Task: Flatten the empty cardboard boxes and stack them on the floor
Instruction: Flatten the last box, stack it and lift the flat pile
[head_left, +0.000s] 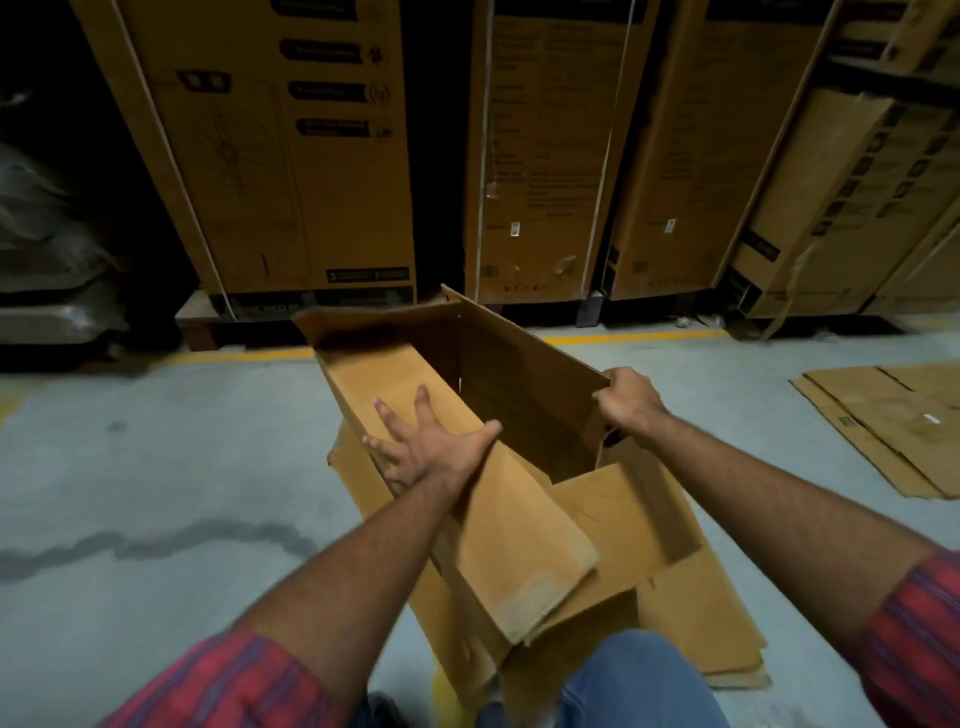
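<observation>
1. While facing a row of tall printed cartons (291, 156), looking down on grey floor (130, 467).
2. Standing mid-floor between both arms: open cardboard box (519, 374), tilted, flaps splayed.
3. Lying flat on the floor, far right: flattened cardboard (893, 421).
4. Pressing left hand (421, 447) flat on box's left wall, fingers spread.
5. Gripping right wall's top edge with right hand (631, 400), fingers curled.
</observation>
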